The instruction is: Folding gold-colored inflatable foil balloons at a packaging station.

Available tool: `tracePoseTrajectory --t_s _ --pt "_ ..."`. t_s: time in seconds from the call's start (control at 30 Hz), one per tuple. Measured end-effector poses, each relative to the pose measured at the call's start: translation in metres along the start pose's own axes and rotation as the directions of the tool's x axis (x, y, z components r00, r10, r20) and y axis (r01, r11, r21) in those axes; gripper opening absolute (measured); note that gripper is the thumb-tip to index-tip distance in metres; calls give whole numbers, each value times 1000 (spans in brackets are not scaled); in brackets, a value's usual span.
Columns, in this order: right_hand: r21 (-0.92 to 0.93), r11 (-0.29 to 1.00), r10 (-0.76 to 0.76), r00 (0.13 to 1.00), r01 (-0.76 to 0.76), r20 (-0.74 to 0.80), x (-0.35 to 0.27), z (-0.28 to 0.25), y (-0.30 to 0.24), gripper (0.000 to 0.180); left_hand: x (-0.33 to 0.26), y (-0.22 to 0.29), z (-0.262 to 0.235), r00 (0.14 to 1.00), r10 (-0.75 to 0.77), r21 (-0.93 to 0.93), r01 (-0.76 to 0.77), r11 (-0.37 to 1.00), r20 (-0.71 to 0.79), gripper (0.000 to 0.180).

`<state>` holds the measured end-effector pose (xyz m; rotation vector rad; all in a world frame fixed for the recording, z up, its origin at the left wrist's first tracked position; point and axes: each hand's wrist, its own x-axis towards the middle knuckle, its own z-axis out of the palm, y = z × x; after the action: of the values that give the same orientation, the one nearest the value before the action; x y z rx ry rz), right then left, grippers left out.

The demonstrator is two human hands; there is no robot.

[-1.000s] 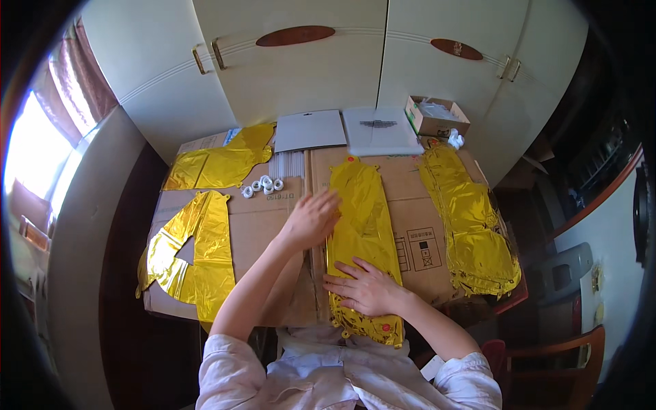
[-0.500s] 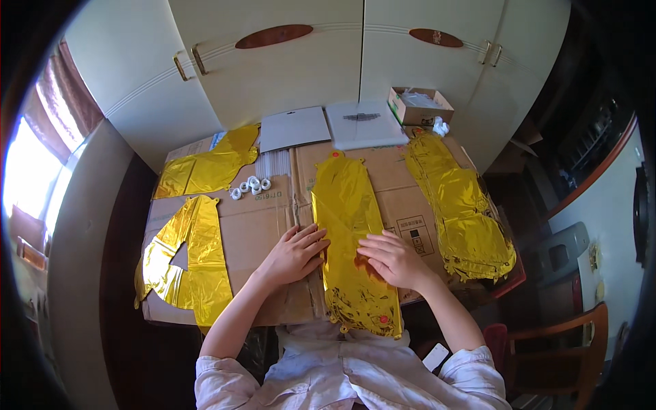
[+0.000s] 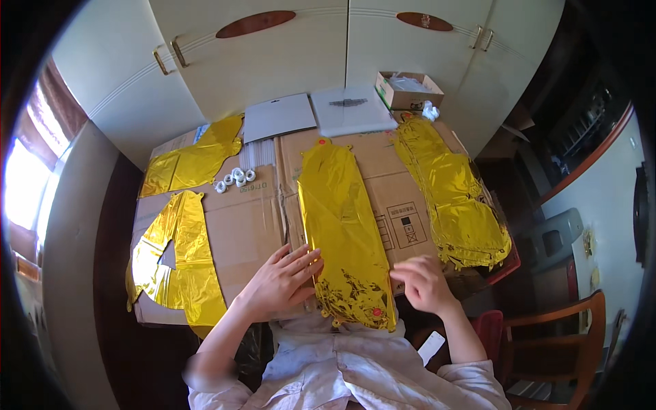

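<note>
A long, flat gold foil balloon [image 3: 338,205] lies lengthwise in front of me, its near end marked with dark creases or reflections and a red dot. My left hand [image 3: 283,280] rests at its left edge, fingers stretched out and the fingertips on the foil. Just off the right edge is my right hand [image 3: 425,283], its fingers loosely bent and pointing at the foil; nothing shows between them. Whether its fingertips touch the edge is hard to make out. Other flat gold foil balloons lie around: one with a cut-out [image 3: 191,239], one at the far left [image 3: 198,160], another at the right [image 3: 458,198].
Cardboard [image 3: 239,225] covers the table. White ribbon rolls [image 3: 238,178] sit left of centre, with a white panel [image 3: 280,117], a clear packet [image 3: 352,113] and an open box [image 3: 410,92] behind. Pale cabinets [image 3: 260,55] stand beyond; a wooden chair [image 3: 553,342] is at right.
My right hand has lifted off the foil and moved right, past the balloon's edge, its fingers now more bent. The left hand has slid slightly nearer along the left edge. The view has shifted slightly.
</note>
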<state>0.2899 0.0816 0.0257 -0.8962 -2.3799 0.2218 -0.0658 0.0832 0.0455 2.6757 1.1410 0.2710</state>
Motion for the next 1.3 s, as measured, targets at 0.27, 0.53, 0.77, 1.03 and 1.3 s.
tracePoseTrajectory --t_s 0.27,0.53,0.77,1.03,1.3 --pt "-165 962 -216 976 219 33 -41 24 -19 37 7 -1 17 1000 12 83 -13 996 11 53" --pt "-222 950 -234 971 218 -50 -45 34 -20 13 7 0 19 1000 12 121 -10 993 -9 52" --pt "-227 951 -229 971 209 -66 -46 32 -19 12 7 0 18 999 6 112 -10 994 35 57" --pt "-229 947 -244 968 224 -65 -47 29 -16 10 8 0 18 999 12 119 -18 993 49 62" --pt "-223 951 -233 970 215 -61 -50 29 -15 7 7 0 18 999 11 119 -17 993 49 63"
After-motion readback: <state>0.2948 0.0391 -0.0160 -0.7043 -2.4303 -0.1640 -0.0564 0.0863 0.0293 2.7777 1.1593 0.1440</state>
